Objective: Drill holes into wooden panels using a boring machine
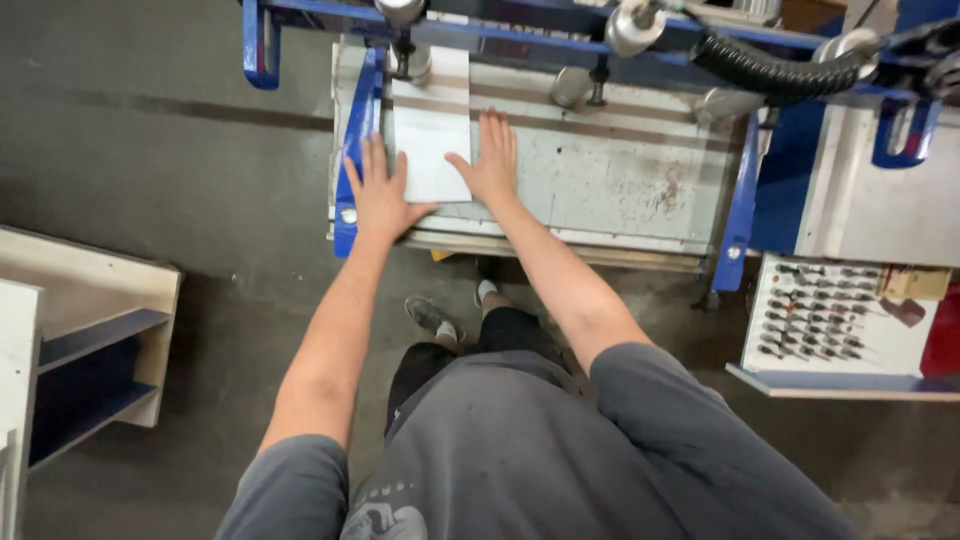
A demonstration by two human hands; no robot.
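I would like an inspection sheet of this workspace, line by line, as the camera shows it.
Surface: grey machine table, scuffed and stained at its middle, with a blue frame.
Job's things: white sheet lying flat at the table's left end.
Clutter: nothing seen.
Hands: left hand flat at the sheet's left edge; right hand flat at its right edge; both open.
Cables: black ribbed hose above the table.
Surroundings: wooden shelf unit on the left; tray of small bits on the right; concrete floor.

left hand (pixel 380 195) flat, right hand (pixel 492 160) flat
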